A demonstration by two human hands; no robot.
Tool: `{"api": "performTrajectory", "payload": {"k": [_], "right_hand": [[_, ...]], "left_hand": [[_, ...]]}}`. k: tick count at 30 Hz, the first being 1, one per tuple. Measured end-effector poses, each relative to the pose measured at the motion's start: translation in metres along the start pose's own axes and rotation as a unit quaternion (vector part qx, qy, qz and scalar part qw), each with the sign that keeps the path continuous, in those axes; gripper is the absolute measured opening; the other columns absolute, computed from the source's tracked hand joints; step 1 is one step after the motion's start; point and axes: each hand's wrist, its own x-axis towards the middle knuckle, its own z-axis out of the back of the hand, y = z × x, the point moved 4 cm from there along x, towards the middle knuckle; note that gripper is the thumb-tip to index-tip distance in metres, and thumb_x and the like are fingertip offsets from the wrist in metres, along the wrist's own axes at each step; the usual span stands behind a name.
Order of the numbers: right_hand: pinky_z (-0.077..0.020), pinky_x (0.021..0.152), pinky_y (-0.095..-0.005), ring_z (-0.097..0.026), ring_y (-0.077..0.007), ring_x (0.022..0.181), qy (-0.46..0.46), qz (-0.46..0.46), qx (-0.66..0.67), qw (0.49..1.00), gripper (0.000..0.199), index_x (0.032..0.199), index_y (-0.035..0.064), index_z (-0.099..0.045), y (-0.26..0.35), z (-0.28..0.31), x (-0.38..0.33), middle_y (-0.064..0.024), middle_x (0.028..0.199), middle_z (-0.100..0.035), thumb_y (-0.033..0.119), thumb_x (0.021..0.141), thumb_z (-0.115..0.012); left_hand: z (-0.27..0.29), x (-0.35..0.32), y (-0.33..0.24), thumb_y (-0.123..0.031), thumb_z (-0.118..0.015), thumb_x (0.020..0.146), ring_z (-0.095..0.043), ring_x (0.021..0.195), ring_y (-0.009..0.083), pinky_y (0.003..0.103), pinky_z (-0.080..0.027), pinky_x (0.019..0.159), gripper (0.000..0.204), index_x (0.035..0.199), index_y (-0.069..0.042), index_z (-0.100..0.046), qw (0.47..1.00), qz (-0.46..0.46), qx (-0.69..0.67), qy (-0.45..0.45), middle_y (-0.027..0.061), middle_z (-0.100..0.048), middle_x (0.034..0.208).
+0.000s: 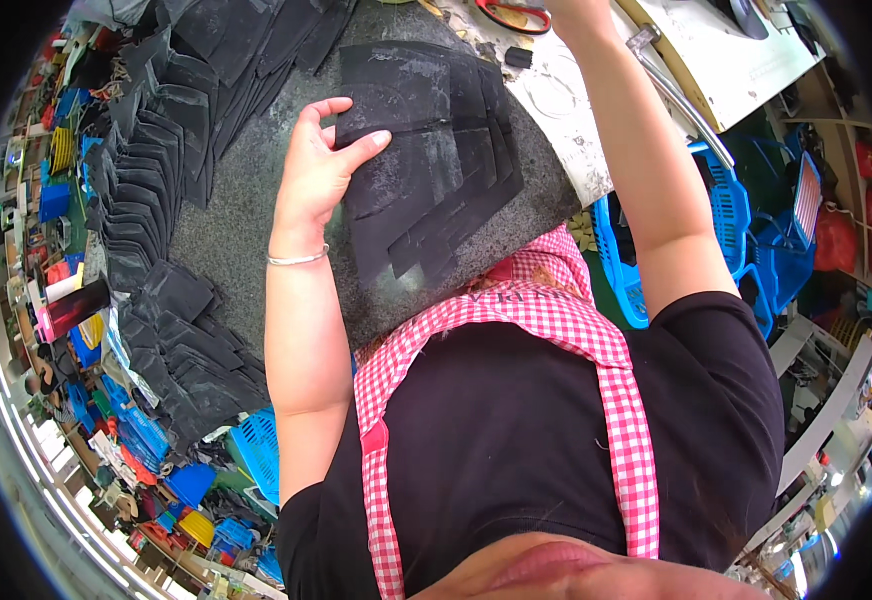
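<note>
Left hand: the left hand (318,165) lies open and flat, its fingers spread over the left edge of a fanned stack of black, dusty fabric pieces (426,165), the thumb pressing on the top sheet; it closes on nothing. A thin silver bangle (298,259) circles the wrist.
Right hand: the right hand (574,12) reaches to 12 o'clock at the upper rim and is mostly cut off; whether it grips anything cannot be told. It sits just beside red-handled scissors (512,14).
Fabric stack: it rests in the middle of the dark speckled stone worktop (246,215), overlapping sheets stepping down toward 5 o'clock, its lower edge near the pink-and-white checked apron (516,310).
Other fabric: long rows of similar black cut pieces (141,170) run from 11 o'clock down to 8 o'clock along the worktop's left side.
White table: a white surface (576,110) lies at 1 o'clock, with a curved metal bar (678,95) beside it.
Baskets: blue plastic baskets (746,230) stand at 3 o'clock; another blue basket (259,450) sits at 7 o'clock.
</note>
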Motion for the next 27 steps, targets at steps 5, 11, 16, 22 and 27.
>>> {"api": "performTrajectory", "payload": {"k": [5,11,16,22,27], "right_hand": [[-0.0539,0.071,-0.0379,-0.072,-0.0253,0.078,0.056,0.107,-0.215,0.969,0.019,0.108,0.0024,-0.076,0.023,-0.043,0.017,-0.0171,0.092,-0.076,0.016,0.094,-0.075],[-0.0563,0.076,-0.0503,-0.072,-0.0421,0.086,0.088,0.175,-0.414,0.889,0.022,0.094,0.0022,-0.076,0.011,-0.083,0.028,-0.0223,0.087,-0.074,0.022,0.089,-0.069],[-0.0561,0.078,-0.0497,-0.074,-0.0387,0.085,0.028,0.091,-0.28,0.955,0.019,0.088,-0.0029,-0.075,-0.004,-0.073,0.047,-0.0236,0.086,-0.074,0.016,0.086,-0.071],[-0.0505,0.053,-0.0284,-0.065,-0.0156,0.059,0.114,-0.25,0.119,0.954,0.012,0.097,-0.0031,-0.071,-0.055,-0.044,0.04,-0.0099,0.078,-0.071,0.008,0.094,-0.068],[-0.0386,0.047,-0.0213,-0.054,-0.0084,0.052,0.175,-0.329,0.199,0.906,0.01,0.103,0.0026,-0.07,-0.057,0.001,-0.021,-0.0038,0.075,-0.066,0.011,0.099,-0.069]], "left_hand": [[-0.005,-0.012,-0.003,0.001,-0.082,0.087,-0.073,0.092,0.0203,0.032,-0.062,0.079,0.061,0.134,0.004,-0.044,0.999,-0.018,-0.011,-0.033,0.0171,-0.073,0.107],[-0.01,-0.021,-0.003,0.002,-0.081,0.087,-0.072,0.096,0.0183,0.031,-0.061,0.085,0.057,0.132,0.003,-0.046,0.993,-0.094,0.007,-0.066,0.0158,-0.071,0.109],[-0.013,-0.02,-0.001,0.003,-0.079,0.088,-0.071,0.098,0.0176,0.03,-0.06,0.087,0.052,0.13,0.002,-0.048,0.992,-0.083,-0.074,-0.065,0.0144,-0.071,0.11],[-0.018,-0.019,0.015,0.001,-0.078,0.09,-0.07,0.096,0.015,0.029,-0.058,0.085,0.042,0.126,0.0,-0.056,0.987,-0.109,-0.051,-0.103,0.012,-0.071,0.107],[-0.02,-0.022,0.017,-0.011,-0.083,0.087,-0.069,0.094,0.0142,0.031,-0.056,0.086,0.034,0.116,-0.003,-0.067,0.981,-0.133,0.065,-0.127,0.0089,-0.074,0.102]]}}
